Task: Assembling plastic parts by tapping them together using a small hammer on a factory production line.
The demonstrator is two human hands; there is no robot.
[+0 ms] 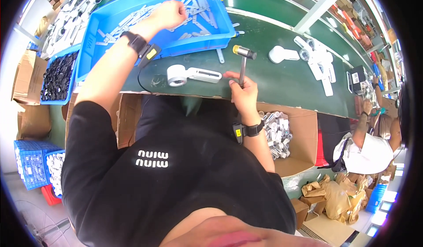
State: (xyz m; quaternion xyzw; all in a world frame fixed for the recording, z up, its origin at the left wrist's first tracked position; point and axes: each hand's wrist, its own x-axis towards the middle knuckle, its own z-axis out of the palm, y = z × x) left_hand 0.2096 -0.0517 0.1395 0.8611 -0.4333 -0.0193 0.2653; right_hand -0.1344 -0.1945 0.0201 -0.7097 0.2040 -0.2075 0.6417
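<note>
Reaching into the blue bin (pixel 194 47) with left hand (pixel 168 14), in indiscernible grip state, clamping hammer (pixel 244 53) in right hand (pixel 244 93), apparently leaving unfinished the white unit (pixel 192 73) on the counter (pixel 266 79), left of similar, possibly completed units (pixel 315 63).

The bin (pixel 196 45) looks like smooth plastic, the hammer shaft (pixel 243 67) shiny metal, the box (pixel 304 143) matt cardboard.

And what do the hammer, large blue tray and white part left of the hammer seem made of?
Hammer: shaft probably metal, grey with a sheen; the yellow end may be plastic, being brightly coloured.
Large blue tray: probably moulded plastic, smooth and evenly coloured.
White part: likely hard plastic, its pale shell smooth.
</note>
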